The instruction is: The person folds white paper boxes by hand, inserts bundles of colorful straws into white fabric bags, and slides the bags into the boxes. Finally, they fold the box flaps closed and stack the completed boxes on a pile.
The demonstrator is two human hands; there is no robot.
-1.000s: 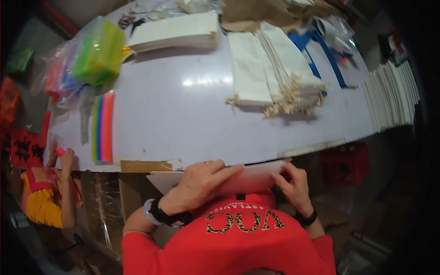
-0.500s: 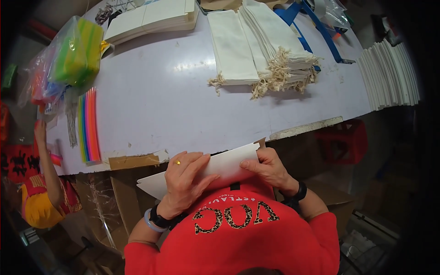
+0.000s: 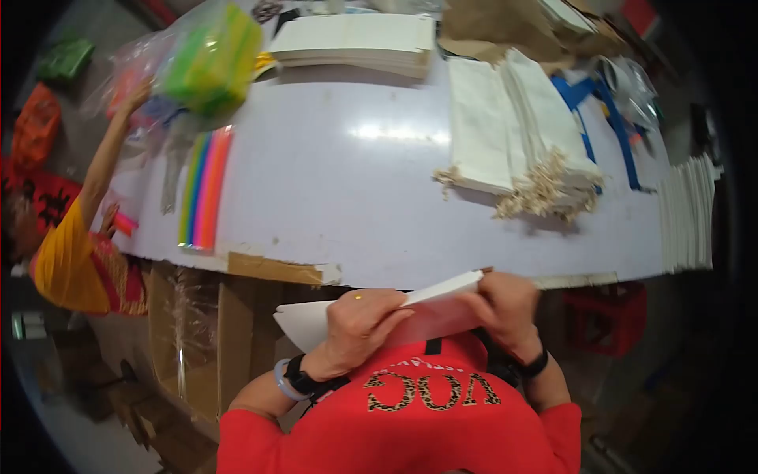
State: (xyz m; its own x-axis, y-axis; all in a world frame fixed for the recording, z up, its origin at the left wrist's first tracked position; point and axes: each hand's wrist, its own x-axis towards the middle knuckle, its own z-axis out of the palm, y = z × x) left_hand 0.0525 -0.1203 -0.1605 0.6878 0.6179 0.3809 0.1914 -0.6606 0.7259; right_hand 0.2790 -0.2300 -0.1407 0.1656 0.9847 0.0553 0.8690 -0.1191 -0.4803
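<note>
In front of my chest I hold a white folded card sheet (image 3: 433, 322), which looks like a flat unfolded box. My left hand (image 3: 362, 325) is closed on its left part, with the thumb pointing along the near face. At the right end my right hand (image 3: 508, 310) grips the edge, its fingertips partly hidden. Between the hands the far edge of the card stands up as a narrow fold. A neat pile of similar white card pieces (image 3: 351, 39) lies at the table's far side.
White cloth drawstring bags (image 3: 483, 130) are stacked on the table (image 3: 339, 189). Coloured strips (image 3: 207, 189) and bagged green-yellow goods (image 3: 212, 59) lie left, where a co-worker (image 3: 79, 261) reaches in. White cards (image 3: 687, 213) stand right. A red crate (image 3: 604, 320) sits below.
The view has shifted, so the table goods appear farther right. My hands have bent up a fold along the card's far edge. The co-worker's arm has stretched toward the plastic bags.
</note>
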